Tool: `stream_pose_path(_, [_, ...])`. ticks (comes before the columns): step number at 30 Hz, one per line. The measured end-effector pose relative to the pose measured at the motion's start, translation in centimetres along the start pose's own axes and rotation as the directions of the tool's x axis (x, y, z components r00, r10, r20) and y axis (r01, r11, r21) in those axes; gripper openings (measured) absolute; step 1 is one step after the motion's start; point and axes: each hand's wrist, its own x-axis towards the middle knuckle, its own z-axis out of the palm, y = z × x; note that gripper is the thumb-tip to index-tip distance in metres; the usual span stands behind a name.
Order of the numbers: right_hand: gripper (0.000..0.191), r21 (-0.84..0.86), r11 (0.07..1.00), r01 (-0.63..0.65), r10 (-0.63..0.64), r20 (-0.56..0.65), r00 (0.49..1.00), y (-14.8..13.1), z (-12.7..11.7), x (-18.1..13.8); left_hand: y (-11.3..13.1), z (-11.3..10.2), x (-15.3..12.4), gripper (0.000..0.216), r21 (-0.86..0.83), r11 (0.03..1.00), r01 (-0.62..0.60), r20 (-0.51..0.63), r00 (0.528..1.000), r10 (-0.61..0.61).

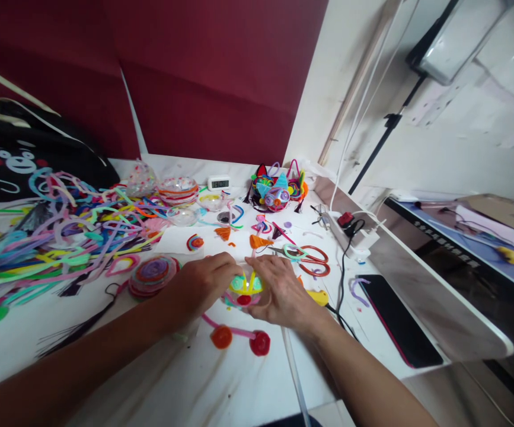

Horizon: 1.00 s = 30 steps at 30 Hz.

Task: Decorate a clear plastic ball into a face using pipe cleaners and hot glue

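Observation:
Between my two hands is a small clear ball decorated with bent pipe cleaners (252, 286), with green coils, yellow strips and a red coil on its front. My left hand (210, 281) has its fingers curled against the ball's left and upper side. On the right side, my right hand (278, 287) grips it with the thumb below and the fingers on top. A pink pipe cleaner (236, 331) with an orange coil (221, 337) and a red coil (260, 343) hangs or lies just below the ball; whether it is joined on is hidden.
Loose pipe cleaners (74, 237) heap on the left beside a coiled round piece (152, 276). Orange-handled scissors (316, 261), a yellow-handled glue gun (318, 296) and its black cable lie right. Behind are decorated balls (277, 193) and a clock (219, 182). A phone (399, 320) lies far right.

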Motion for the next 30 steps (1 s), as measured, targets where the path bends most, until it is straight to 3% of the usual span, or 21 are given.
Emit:
stream_pose_path(7, [0.087, 0.010, 0.998, -0.067, 0.066, 0.038, 0.997, -0.6, -0.5, 0.1, -0.5, 0.2, 0.0, 0.024, -0.090, 0.995, 0.052, 0.015, 0.999, -0.050])
stream_pose_path(16, [0.073, -0.041, 0.995, -0.087, 0.091, 0.116, 0.989, -0.7, -0.8, 0.5, -1.6, 0.7, 0.4, 0.018, -0.233, 0.965, 0.119, 0.050, 0.993, -0.110])
stream_pose_path(25, [0.077, -0.137, 0.991, -0.001, 0.005, 0.026, 1.000, -0.8, -0.7, 0.6, -2.6, 1.6, 0.7, 0.019, -0.329, 0.931, 0.161, 0.094, 0.986, -0.137])
stream_pose_path(30, [0.051, -0.111, 0.993, 0.043, -0.045, -0.014, 0.999, -1.7, -1.6, 0.7, -2.6, 1.6, 0.7, 0.019, -0.334, 0.926, 0.174, 0.103, 0.984, -0.148])
